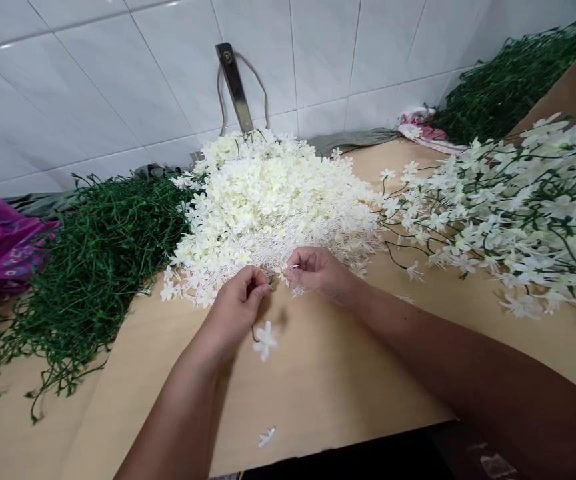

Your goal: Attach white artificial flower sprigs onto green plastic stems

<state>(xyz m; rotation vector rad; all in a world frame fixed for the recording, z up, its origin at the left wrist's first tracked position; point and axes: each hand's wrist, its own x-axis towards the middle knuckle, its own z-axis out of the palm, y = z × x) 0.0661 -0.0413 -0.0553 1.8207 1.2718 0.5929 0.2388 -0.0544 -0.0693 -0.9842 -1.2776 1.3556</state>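
Observation:
My left hand (248,291) pinches a green artificial stem, its tip poking out towards the right. One white flower (265,341) hangs below that hand on the stem. Between the thumb and finger of my right hand (318,272) is a small white artificial flower (283,274), held close to the stem tip. Whether the two touch I cannot tell. Just beyond both hands rises a big heap of loose white flower heads (273,193). To the left lies a tangled pile of bare green stems (113,260).
Finished-looking white flowers on green stems (508,220) spread over the right side. More green stems (513,83) lie at the back right by a cardboard flap (568,80). A metal strip (235,87) leans on the tiled wall. A purple bag (8,243) sits far left.

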